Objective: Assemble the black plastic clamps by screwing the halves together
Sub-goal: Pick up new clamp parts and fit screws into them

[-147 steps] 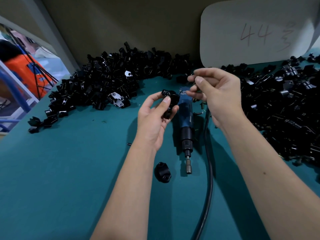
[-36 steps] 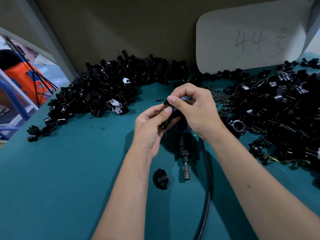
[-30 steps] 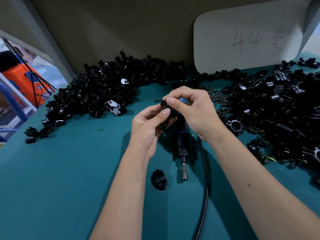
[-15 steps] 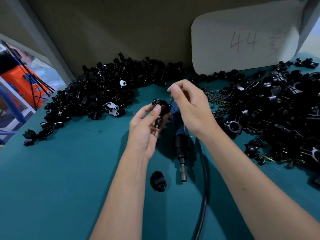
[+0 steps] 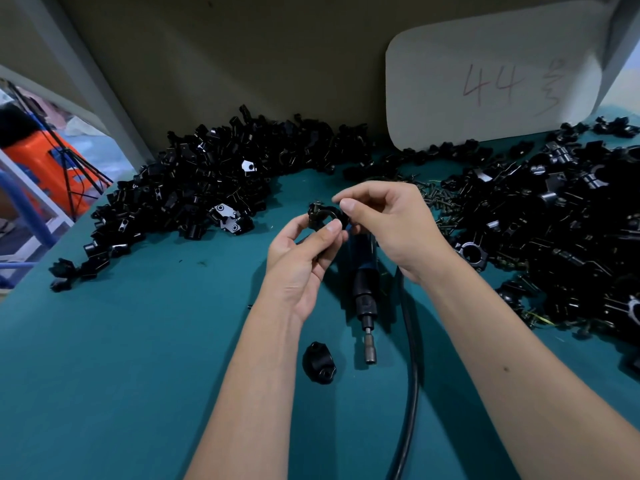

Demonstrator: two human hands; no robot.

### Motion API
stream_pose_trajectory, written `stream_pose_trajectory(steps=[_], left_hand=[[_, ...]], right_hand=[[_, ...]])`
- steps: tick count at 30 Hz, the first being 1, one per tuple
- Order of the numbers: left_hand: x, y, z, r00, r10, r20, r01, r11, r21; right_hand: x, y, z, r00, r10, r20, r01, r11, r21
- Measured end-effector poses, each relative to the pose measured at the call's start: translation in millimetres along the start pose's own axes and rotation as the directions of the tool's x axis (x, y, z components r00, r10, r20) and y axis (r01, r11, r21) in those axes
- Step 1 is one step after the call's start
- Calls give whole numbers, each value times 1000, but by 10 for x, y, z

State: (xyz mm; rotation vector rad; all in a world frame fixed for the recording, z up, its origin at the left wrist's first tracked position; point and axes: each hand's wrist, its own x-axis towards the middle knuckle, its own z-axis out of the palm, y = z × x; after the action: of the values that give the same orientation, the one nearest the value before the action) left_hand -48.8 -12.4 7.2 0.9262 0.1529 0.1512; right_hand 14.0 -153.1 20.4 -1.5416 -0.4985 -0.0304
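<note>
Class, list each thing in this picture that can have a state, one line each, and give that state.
Left hand: grips a black clamp half.
Right hand: fingertips pinched at the clamp half's top edge.
Clamp half: held above the table, not yet joined.
Electric screwdriver: lying on the green table, not held.
Loose clamp half: lying on the table, untouched.

Head view: sitting on the person's head, looking forward and down onto the teal table (image 5: 104, 375)
Facing: pointing toward the back wall (image 5: 242, 64) behind the bench
Nearness: hanging close over the forearms, wide-angle lens bending the edges
Shared coverage: only one view is running, overlapping with no other
</note>
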Motion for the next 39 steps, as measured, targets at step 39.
stream_pose_trajectory(steps=[39], left_hand=[[-23,26,16,996,-52,79,61,990,-125]], right_hand=[[-37,-73,55,999,40,-6,-38,985,169]])
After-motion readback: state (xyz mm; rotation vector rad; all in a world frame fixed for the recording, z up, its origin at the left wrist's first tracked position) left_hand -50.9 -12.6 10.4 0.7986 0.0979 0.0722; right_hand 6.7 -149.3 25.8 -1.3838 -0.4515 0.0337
